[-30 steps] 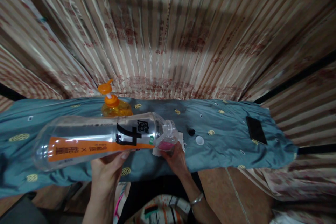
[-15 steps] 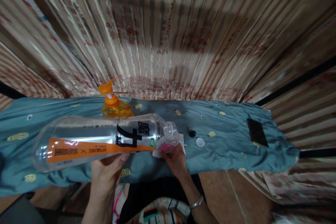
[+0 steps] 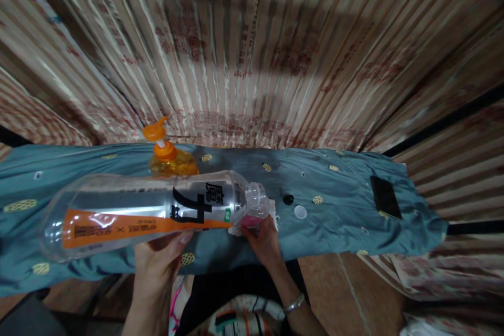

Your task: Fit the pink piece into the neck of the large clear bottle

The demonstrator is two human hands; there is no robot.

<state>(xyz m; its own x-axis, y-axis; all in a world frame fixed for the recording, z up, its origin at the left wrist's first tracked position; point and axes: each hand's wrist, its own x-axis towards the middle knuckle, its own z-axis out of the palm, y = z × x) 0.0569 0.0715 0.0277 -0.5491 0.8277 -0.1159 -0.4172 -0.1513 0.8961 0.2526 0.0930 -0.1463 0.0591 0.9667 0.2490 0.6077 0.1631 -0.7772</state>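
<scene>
At eight o'clock I have the big clear bottle [image 3: 118, 226] near-horizontal, the left hand [image 3: 159, 252] curled partway closed around its underside. At six, the right hand [image 3: 265, 239] has thumb and fingers closed around the pinkish container [image 3: 251, 221] by its mouth.

Single camera, worn on the head of the person at the tabletop [image 3: 334, 233]. Faces forward, tipped down. Very near: left hand [image 3: 157, 260] and right hand [image 3: 264, 239] sit just below it, lap [image 3: 224, 289] at bottom edge. Striped curtain [image 3: 252, 52] fills the upper half. Wide field; tabletop's right end in frame, near left corner cut off.
</scene>
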